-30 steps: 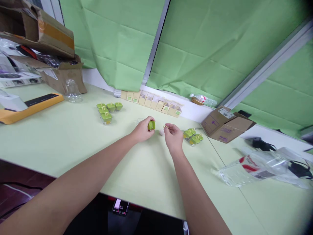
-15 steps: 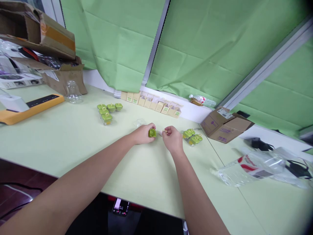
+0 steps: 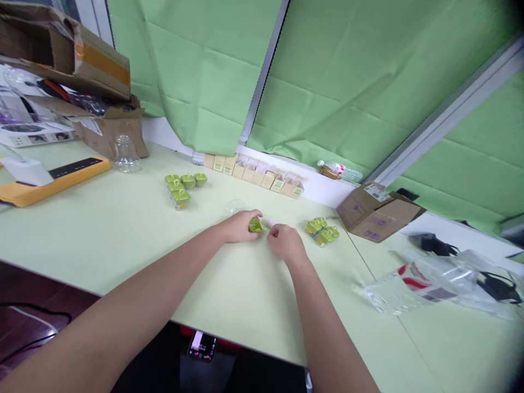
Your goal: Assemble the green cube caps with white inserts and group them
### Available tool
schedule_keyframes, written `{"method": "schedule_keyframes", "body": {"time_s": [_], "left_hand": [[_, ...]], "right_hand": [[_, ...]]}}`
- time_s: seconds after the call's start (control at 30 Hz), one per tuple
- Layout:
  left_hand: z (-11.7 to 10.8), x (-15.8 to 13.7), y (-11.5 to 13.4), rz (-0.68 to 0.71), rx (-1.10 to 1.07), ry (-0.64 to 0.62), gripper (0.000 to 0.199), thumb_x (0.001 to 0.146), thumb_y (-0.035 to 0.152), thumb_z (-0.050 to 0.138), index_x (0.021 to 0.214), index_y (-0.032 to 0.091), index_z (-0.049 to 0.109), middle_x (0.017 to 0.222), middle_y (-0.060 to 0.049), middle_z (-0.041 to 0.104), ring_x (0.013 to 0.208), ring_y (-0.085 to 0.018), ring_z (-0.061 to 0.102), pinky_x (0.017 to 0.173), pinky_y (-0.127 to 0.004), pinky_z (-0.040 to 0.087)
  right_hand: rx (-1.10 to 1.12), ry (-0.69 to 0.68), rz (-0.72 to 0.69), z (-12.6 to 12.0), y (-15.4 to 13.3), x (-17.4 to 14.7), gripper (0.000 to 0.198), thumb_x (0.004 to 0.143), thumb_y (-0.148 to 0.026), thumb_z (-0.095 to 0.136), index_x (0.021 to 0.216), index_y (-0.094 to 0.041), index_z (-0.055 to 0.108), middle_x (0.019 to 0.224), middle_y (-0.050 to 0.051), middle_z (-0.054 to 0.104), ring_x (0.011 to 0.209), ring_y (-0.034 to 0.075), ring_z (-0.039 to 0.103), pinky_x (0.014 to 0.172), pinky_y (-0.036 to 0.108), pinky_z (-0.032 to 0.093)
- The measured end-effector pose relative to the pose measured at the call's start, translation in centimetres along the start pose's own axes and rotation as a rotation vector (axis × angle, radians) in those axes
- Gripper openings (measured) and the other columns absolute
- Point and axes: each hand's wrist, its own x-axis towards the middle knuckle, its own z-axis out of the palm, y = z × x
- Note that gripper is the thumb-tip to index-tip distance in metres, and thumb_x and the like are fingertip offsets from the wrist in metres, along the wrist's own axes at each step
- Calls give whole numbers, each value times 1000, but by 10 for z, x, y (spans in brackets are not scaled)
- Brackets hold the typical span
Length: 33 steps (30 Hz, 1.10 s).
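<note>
My left hand is closed around a small green lid, its hollow side facing me. My right hand is just to the right, thumb and fingers pinched together; whatever they hold is hidden or too small to name. Beyond its fingertips a small pale pink piece lies on the table. A clear plastic container stands behind my left hand. Clear boxes with green lids and pale loops on top are grouped at the left and right.
A row of small cardboard boxes lines the wall. Larger cartons stand at the left and right. A yellow-and-black device, a clear jar and a big plastic bottle also occupy the table. A phone lies below its edge.
My right hand has come down and slightly toward me, its fingers curling further, and the pink piece now shows beyond them. The green lid has tilted a little in my left hand.
</note>
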Motion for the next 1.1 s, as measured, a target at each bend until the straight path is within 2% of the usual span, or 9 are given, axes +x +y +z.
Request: {"method": "schedule_keyframes", "body": {"time_s": [0.17,0.23,0.33,0.47,0.53,0.63,0.83,0.93,1.1], "left_hand": [[0,2,-2,-11,-15,-22,62,70,37,72,128,22,54,124,-10,64,109,-25,62,93,-35,49],[0,2,-3,-13,-22,-20,63,70,39,72,128,21,54,124,-10,64,110,-25,62,93,-36,49],[0,3,-4,-19,-26,-18,62,69,39,73,126,20,55,122,-10,64,109,-25,62,92,-36,49],[0,3,-4,-36,-39,-7,62,69,40,74,125,20,56,119,-10,65,107,-25,62,91,-37,49],[1,3,-5,-39,-47,3,63,68,40,74,125,20,56,118,-10,65,106,-25,62,90,-37,48],[2,3,-6,-32,-77,22,63,67,39,76,124,20,57,115,-10,65,102,-24,63,88,-36,49],[-1,6,-3,-13,-44,29,40,63,39,79,96,18,68,102,-9,66,93,-23,63,83,-33,49],[-1,6,0,-11,-61,32,37,63,36,79,93,18,69,100,-8,66,88,-21,63,78,-31,49],[3,7,5,-36,-178,3,32,69,31,73,98,20,67,88,-2,67,75,-17,61,66,-27,45]], "right_hand": [[23,279,15,2,7,10,30,86,-37,56,104,-18,69,104,12,69,95,24,62,80,30,44],[41,243,17,9,14,18,39,86,-42,57,113,-17,67,111,14,66,102,25,60,86,31,43],[70,85,23,18,21,25,37,87,-45,55,109,-19,68,106,11,67,98,23,62,84,30,44],[30,109,59,16,19,21,48,84,-49,58,119,-16,61,113,14,65,102,24,61,82,30,43],[-20,98,132,9,15,15,53,80,-56,60,114,-15,61,108,15,66,97,25,63,75,31,43],[-67,-40,216,-3,12,8,46,77,-62,61,91,-19,63,90,10,69,82,24,64,63,30,40],[88,-244,125,-13,10,1,21,73,-41,70,70,-22,62,75,1,68,68,16,61,57,25,36],[112,-220,89,-11,9,1,18,76,-34,67,68,-21,57,71,0,66,63,15,57,55,25,34],[302,-19,24,-5,4,2,14,87,-35,53,79,-24,55,71,-2,67,62,14,57,57,24,36]]}}
